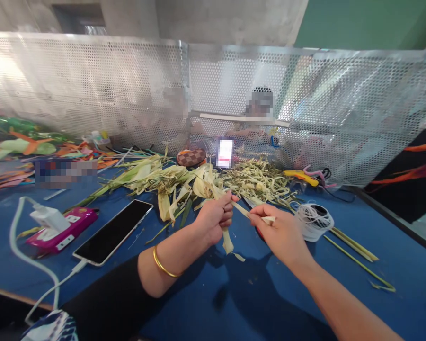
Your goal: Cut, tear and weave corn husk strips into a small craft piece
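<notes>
Left hand: curled into a fist, fingers folded over one end of a pale husk strip.
Right hand: thumb and fingers pinched together on the other end of the strip, whose tip pokes out past the grip.
Husk strip: stretched between the two hands, above the surface, sloping down from the left hand to the right.
Pale flap: hanging just below the left hand; whether it belongs to the same strip, I cannot tell.
Husk pile: beyond the left hand, spreading to its left.
Shredded pile: beyond the right hand.
Coiled white cord: just beside the right hand, on its right.
Stalks: lying to the right of the cord.
Phone: left of the left hand, flat, with a cable plugged in.
</notes>
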Demonstrator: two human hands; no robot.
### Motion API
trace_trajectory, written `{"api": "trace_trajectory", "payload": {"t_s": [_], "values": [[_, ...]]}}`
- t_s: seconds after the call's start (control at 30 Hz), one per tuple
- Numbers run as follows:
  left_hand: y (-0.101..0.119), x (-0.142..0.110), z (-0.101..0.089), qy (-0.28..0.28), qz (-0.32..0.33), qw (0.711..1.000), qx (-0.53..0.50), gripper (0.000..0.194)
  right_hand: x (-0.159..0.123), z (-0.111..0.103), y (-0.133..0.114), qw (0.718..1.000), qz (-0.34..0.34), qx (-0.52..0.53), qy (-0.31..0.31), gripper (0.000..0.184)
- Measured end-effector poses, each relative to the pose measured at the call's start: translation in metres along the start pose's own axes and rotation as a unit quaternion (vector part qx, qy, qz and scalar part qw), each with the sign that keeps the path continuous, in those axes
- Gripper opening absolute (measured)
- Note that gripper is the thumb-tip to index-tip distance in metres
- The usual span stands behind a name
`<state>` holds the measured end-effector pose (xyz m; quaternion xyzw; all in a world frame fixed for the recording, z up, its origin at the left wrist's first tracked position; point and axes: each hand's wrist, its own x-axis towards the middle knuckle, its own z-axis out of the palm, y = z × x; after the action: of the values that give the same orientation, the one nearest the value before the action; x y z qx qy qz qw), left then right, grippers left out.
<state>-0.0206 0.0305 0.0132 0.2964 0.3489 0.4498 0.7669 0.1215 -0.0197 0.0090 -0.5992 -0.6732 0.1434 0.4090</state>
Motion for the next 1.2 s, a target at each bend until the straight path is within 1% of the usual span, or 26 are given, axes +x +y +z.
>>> {"api": "trace_trajectory", "payload": {"t_s": [0.1, 0.17, 0.2, 0.27, 0.33, 0.4, 0.47, 0.53, 0.6, 0.7, 0.8, 0.93, 1.0, 1.1, 1.2], "values": [[0.006, 0.002, 0.0, 0.002, -0.029, 0.999, -0.033, 0.032, 0.004, -0.007, -0.001, 0.995, 0.059, 0.042, -0.062, 0.025], [0.009, 0.003, 0.0, -0.007, -0.02, 0.999, -0.044, 0.031, 0.005, -0.01, -0.001, 0.988, 0.091, 0.098, -0.076, 0.028], [0.01, 0.002, 0.0, -0.018, -0.008, 0.999, -0.048, 0.031, 0.006, -0.011, -0.001, 0.983, 0.107, 0.131, -0.069, 0.03], [0.011, 0.001, 0.0, -0.05, 0.021, 0.998, -0.043, 0.031, 0.007, -0.012, -0.001, 0.971, 0.138, 0.193, -0.035, 0.031], [0.01, -0.003, 0.001, -0.082, 0.038, 0.996, -0.017, 0.033, 0.006, -0.011, -0.003, 0.961, 0.153, 0.23, -0.007, 0.032], [0.006, -0.006, 0.001, -0.105, 0.04, 0.993, 0.023, 0.032, 0.005, -0.008, -0.007, 0.956, 0.158, 0.248, -0.008, 0.032], [0.001, -0.008, 0.002, -0.121, 0.037, 0.99, 0.056, 0.03, 0.004, -0.004, -0.011, 0.952, 0.164, 0.255, -0.026, 0.033], [-0.002, -0.008, 0.002, -0.113, 0.046, 0.99, 0.068, 0.029, 0.002, -0.001, -0.013, 0.946, 0.177, 0.268, -0.042, 0.034], [-0.002, -0.004, 0.002, -0.08, 0.059, 0.993, 0.06, 0.031, 0.001, 0.0, -0.015, 0.939, 0.187, 0.281, -0.056, 0.035], [0.003, 0.003, 0.0, -0.03, 0.074, 0.996, 0.034, 0.032, 0.001, -0.002, -0.014, 0.935, 0.188, 0.293, -0.073, 0.036], [0.012, 0.009, -0.004, -0.011, 0.091, 0.996, 0.02, 0.032, 0.003, -0.007, -0.013, 0.938, 0.176, 0.289, -0.08, 0.035], [0.02, 0.012, -0.008, -0.011, 0.084, 0.996, 0.011, 0.033, 0.004, -0.014, -0.013, 0.942, 0.161, 0.281, -0.089, 0.032], [0.022, 0.013, -0.009, -0.013, 0.085, 0.996, -0.005, 0.034, 0.005, -0.016, -0.011, 0.94, 0.163, 0.287, -0.084, 0.032], [0.022, 0.009, -0.008, -0.038, 0.079, 0.996, -0.032, 0.041, 0.006, -0.016, -0.009, 0.934, 0.173, 0.31, -0.042, 0.033], [0.015, 0.003, -0.003, -0.071, 0.042, 0.996, -0.03, 0.04, 0.005, -0.011, -0.008, 0.938, 0.172, 0.302, -0.004, 0.032]]}}
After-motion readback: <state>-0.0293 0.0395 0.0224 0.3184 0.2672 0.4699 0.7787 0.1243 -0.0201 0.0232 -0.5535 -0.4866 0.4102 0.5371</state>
